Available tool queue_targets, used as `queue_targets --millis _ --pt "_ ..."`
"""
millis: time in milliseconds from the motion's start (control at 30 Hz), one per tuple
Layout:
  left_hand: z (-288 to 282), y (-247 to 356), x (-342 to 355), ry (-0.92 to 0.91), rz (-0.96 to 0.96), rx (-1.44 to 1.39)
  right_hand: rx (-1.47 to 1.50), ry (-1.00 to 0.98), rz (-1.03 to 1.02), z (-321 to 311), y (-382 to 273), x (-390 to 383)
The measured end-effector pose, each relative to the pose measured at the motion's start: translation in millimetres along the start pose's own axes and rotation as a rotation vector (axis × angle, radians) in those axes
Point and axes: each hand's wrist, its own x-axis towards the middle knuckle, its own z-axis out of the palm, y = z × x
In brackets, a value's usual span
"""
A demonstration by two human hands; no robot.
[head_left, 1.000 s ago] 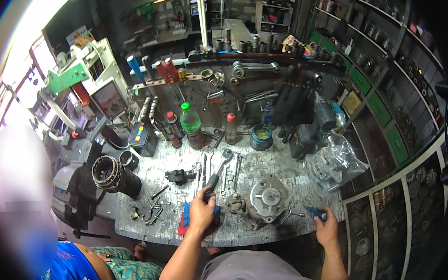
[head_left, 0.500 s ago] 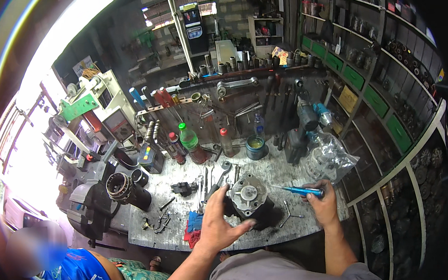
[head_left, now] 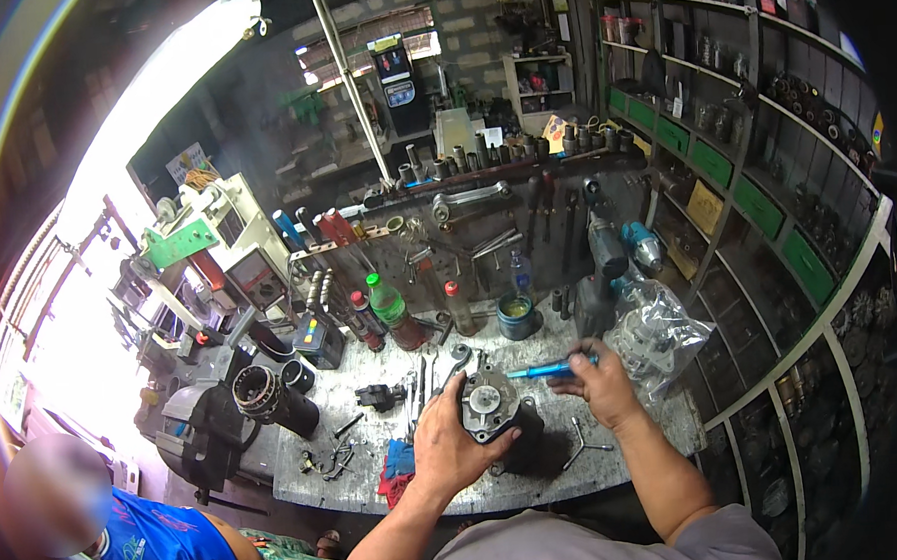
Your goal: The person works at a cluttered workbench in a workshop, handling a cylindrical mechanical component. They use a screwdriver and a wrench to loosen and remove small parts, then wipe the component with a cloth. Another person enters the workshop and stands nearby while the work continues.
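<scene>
On the workbench (head_left: 328, 493) before me stands a dark cylindrical motor housing (head_left: 526, 447) with a round, pale metal end plate (head_left: 486, 400) facing up. My left hand (head_left: 451, 440) is wrapped around its near left side, thumb and fingers set apart against the rim. In my right hand (head_left: 601, 383) is a blue-handled screwdriver (head_left: 548, 370), held level with its tip pointing left, above the far right of the end plate and apart from it. A three-armed spanner (head_left: 579, 444) lies right of the housing; a ratchet wrench (head_left: 459, 357) lies beyond it.
Left of the housing are a black part (head_left: 379, 396), loose bolts (head_left: 341, 457) and a red cloth (head_left: 396, 488). Bottles (head_left: 395, 317), a blue cup (head_left: 517, 319) and a bagged part (head_left: 656, 336) stand behind. A bench vise (head_left: 198, 446) and a person in blue (head_left: 175, 542) are leftward.
My right hand has moved up and left, bringing the screwdriver closer to the end plate. My left hand has closed in on the housing. The view has shifted slightly.
</scene>
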Motion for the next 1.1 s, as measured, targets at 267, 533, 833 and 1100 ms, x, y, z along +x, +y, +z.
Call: queue_targets --millis 267,533,833,1100 --pt "-34.8 16.0 16.0 0.202 0.049 -0.335 0.171 0.000 -0.055 -7.8 4.8 0.6" --pt "-60.5 -39.0 40.2 0.361 -0.088 -0.694 -0.481 0.261 -0.184 -52.2 39.1 -4.1" --pt "26.1 -177.7 -67.2 0.435 -0.534 -0.854 -1.054 0.201 -0.258 -110.5 159.2 -63.6" --pt "80.3 -183.1 -122.2 0.055 -0.525 -0.224 -1.271 0.134 -0.145 -104.7 175.7 -63.0"
